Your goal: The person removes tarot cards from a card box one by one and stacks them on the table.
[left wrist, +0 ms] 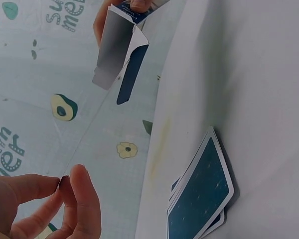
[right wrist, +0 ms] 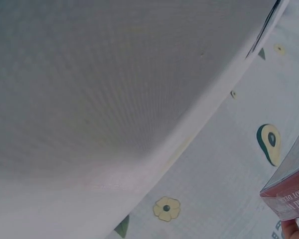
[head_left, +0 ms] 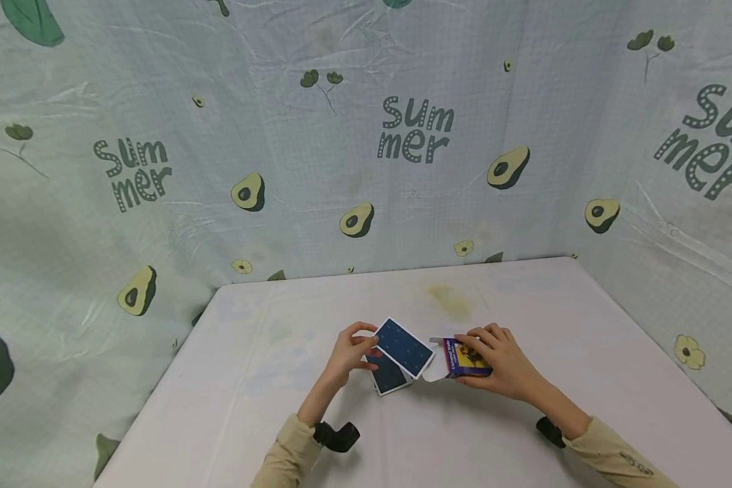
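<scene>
My left hand (head_left: 352, 352) pinches a blue-backed card (head_left: 404, 347) by its left end, between thumb and fingertips. In the left wrist view the thumb and fingers (left wrist: 84, 199) meet, and the card shows only as a thin edge. Below it on the table lie several loosely stacked blue-backed cards (left wrist: 199, 191) with white borders. My right hand (head_left: 494, 359) grips a purple tarot card box (head_left: 463, 357), its open end turned toward the left hand. The box's flaps (left wrist: 132, 72) stand out, above the table. In the right wrist view only a corner of the box (right wrist: 289, 199) shows.
A white-covered table (head_left: 268, 407) spreads under both hands, with a yellowish stain (head_left: 450, 301) toward the back. Behind and at the sides hangs a pale cloth (head_left: 317, 156) printed with avocados and lettering. Dark wrist cameras (head_left: 338, 437) sit at both sleeves.
</scene>
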Available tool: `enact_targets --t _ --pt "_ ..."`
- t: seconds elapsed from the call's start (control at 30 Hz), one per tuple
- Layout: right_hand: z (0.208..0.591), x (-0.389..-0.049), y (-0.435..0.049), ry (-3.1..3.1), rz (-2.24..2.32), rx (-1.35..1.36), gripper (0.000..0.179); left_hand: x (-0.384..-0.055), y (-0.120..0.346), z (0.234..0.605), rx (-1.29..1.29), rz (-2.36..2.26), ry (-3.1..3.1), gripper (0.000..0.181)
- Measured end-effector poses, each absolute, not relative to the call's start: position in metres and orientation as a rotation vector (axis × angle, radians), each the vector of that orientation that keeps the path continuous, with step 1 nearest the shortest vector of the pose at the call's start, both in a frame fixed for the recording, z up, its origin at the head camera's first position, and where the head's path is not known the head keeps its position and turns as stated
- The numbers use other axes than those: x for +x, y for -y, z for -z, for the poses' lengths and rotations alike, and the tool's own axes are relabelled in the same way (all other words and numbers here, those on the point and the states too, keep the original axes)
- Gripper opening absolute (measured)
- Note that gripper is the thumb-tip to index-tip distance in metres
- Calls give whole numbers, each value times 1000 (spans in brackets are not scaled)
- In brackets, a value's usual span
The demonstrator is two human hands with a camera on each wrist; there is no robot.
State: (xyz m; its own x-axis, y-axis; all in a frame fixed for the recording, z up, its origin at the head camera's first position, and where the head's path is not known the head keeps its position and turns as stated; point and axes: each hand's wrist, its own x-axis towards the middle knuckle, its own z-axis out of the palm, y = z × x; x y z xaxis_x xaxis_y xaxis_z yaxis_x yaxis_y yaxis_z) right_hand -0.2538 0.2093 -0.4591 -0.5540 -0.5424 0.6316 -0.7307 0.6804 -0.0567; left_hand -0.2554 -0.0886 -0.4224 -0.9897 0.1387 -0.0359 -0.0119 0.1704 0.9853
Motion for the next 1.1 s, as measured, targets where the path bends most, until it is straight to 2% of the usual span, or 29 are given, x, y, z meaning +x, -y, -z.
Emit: enact_targets --t 0.53,1.1 --pt "461 -256 -212 2273 -435 1003 68 -284 110 433 -32 -1856 -2381 27" --pt "462 -258 -211 2258 -450 1009 67 -303 118 442 -3 -1518 -2410 23"
